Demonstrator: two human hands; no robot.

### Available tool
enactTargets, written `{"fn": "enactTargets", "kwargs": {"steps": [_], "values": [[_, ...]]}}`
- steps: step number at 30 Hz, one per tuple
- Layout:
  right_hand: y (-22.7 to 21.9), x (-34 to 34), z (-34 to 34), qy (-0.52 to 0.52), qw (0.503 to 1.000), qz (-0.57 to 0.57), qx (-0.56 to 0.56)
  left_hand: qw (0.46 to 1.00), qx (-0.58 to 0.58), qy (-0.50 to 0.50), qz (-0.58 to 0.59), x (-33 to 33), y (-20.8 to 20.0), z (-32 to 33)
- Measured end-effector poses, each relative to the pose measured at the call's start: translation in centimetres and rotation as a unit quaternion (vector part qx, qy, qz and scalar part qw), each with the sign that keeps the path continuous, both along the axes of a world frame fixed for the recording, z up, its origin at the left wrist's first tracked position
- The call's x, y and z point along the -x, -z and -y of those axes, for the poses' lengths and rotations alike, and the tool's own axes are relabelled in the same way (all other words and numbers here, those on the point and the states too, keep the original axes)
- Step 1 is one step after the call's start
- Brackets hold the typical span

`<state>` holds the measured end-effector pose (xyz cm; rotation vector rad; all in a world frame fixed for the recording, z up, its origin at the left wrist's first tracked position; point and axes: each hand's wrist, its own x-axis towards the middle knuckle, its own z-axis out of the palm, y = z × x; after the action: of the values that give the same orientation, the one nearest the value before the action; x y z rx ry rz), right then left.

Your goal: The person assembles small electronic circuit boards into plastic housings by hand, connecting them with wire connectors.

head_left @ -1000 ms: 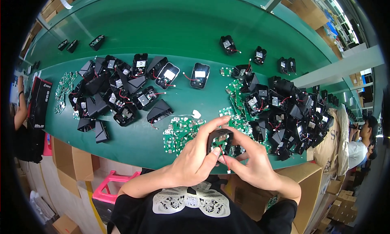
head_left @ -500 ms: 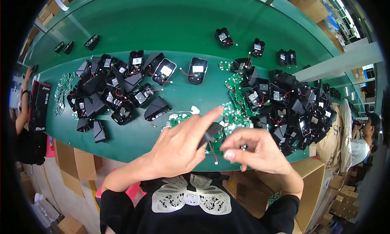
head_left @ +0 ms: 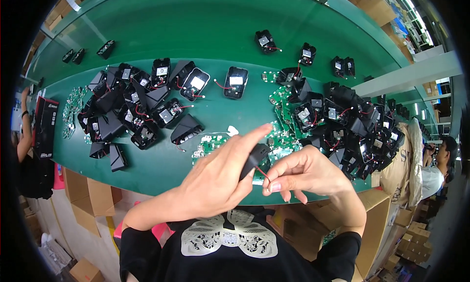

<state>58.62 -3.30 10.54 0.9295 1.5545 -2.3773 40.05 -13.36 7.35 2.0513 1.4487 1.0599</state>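
My left hand is wrapped around a black plastic housing, tilted on edge, with the index finger stretched out past it. A thin red cable comes out of the housing toward my right hand. The thumb and index finger of that hand pinch the cable's end, and its connector is hidden between them. Under and behind my hands lie green circuit boards. A loose board with a white wire sits just beyond my left hand.
Black housings with cables are heaped on the left and on the right of the green table. One open housing stands at the far middle. Cardboard boxes stand below the near edge. Other people are at both sides.
My right hand has closed its thumb and index finger on the end of the red cable, which hung free before. The housing in my left hand has tilted slightly.
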Motion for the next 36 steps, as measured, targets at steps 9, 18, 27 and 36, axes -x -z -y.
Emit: {"fn": "enactTargets", "kwargs": {"steps": [9, 18, 27, 36], "values": [[0.1, -0.2, 3.8, 0.071, 0.776, -0.161, -0.606, 0.753, 0.374, 0.141, 0.522, -1.4, -0.5, 1.8], [0.7, -0.3, 3.8, 0.073, 0.737, -0.156, -0.654, 0.750, 0.343, 0.128, 0.551, -2.1, 0.0, 1.9], [0.5, -0.4, 3.7, 0.069, 0.730, -0.158, -0.661, 0.750, 0.347, 0.137, 0.546, -2.3, -0.2, 1.9], [0.6, -0.5, 3.6, 0.057, 0.701, -0.168, -0.690, 0.766, 0.331, 0.130, 0.536, -2.2, -0.2, 1.9]]}}
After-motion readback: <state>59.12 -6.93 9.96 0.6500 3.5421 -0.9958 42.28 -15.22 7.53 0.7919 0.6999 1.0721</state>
